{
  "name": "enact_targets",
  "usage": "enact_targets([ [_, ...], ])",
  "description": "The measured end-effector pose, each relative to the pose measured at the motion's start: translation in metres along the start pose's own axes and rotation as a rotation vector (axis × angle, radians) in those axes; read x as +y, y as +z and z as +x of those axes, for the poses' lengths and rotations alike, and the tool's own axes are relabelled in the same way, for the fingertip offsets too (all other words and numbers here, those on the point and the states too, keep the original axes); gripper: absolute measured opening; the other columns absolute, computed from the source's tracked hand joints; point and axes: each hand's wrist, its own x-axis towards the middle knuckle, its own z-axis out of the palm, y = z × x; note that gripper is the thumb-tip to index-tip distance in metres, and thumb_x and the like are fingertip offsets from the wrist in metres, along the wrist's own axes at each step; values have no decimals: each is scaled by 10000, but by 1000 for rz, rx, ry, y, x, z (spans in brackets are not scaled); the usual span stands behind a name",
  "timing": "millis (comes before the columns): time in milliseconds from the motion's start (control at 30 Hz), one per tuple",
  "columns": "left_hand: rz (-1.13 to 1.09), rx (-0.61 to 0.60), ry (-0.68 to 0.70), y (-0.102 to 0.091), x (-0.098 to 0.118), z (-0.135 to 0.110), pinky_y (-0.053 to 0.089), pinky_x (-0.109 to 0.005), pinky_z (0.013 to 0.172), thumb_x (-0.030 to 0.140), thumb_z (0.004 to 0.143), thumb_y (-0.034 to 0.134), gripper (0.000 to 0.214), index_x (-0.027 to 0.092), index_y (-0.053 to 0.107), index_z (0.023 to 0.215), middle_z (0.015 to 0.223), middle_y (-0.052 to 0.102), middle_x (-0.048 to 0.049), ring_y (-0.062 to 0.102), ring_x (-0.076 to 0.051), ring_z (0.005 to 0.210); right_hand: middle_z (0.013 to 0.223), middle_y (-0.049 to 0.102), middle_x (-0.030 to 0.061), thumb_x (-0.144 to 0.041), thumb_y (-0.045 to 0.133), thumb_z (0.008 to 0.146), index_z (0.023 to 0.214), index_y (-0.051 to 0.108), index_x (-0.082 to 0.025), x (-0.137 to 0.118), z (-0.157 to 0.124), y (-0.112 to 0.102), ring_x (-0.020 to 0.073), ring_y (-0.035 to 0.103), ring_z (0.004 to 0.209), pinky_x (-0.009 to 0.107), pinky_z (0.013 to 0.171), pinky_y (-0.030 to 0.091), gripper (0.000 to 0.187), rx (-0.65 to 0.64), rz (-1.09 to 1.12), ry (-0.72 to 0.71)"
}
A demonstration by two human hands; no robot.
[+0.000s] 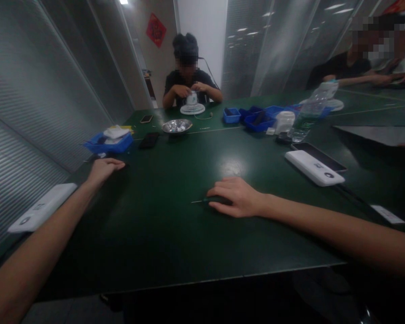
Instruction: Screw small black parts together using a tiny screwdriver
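Note:
My right hand (235, 197) rests on the green table, its fingers curled around a small screwdriver (205, 200). The screwdriver's thin metal shaft points left, and most of its dark handle is hidden under the fingers. Farther off to the left, my left hand (104, 170) is closed in a pinch just above the tabletop. Something small and dark may be at its fingertips, too blurred to name. A blue tray (111, 145) with white parts in it stands just beyond that hand.
A metal bowl (177, 127) of small pieces stands mid-table beside a dark phone (149, 140). White power banks (313, 168) (42, 209) lie at both sides. Blue bins (231, 116) and a water bottle (308, 114) stand right. Opposite, a person handles a white fan (192, 109).

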Motion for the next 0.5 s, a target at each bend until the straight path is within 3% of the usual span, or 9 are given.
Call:
enact_targets([
  [133, -117, -231, 15, 20, 52, -23, 486, -311, 820, 544, 684, 851, 541, 147, 739, 1034, 1013, 733, -43, 650, -213, 934, 972, 658, 65, -382, 502, 1036, 1173, 610, -132, 0, 1, -1, 144, 574, 759, 283, 682, 420, 305, -17, 21, 71],
  [267, -151, -523, 324, 58, 119, -70, 465, -295, 695, 525, 846, 725, 415, 178, 726, 1075, 961, 698, -51, 624, -188, 811, 938, 646, 59, -351, 526, 1001, 1122, 591, -132, 1, 2, -1, 145, 552, 729, 283, 681, 410, 259, -1, 3, 135],
  [367, -184, -580, 534, 83, 155, -108, 447, -284, 695, 448, 912, 681, 317, 179, 721, 1076, 979, 679, -52, 601, -168, 806, 883, 634, 36, -337, 544, 963, 1077, 581, -145, 1, 1, 0, 134, 522, 678, 276, 654, 385, 226, 6, -27, 174],
  [500, -175, -557, 675, 97, 176, -140, 441, -277, 713, 351, 953, 652, 213, 192, 713, 1082, 1002, 670, -44, 593, -153, 819, 865, 633, 16, -342, 548, 939, 1067, 577, -160, 1, -1, 1, 114, 497, 627, 253, 573, 330, 224, -9, -39, 196],
])
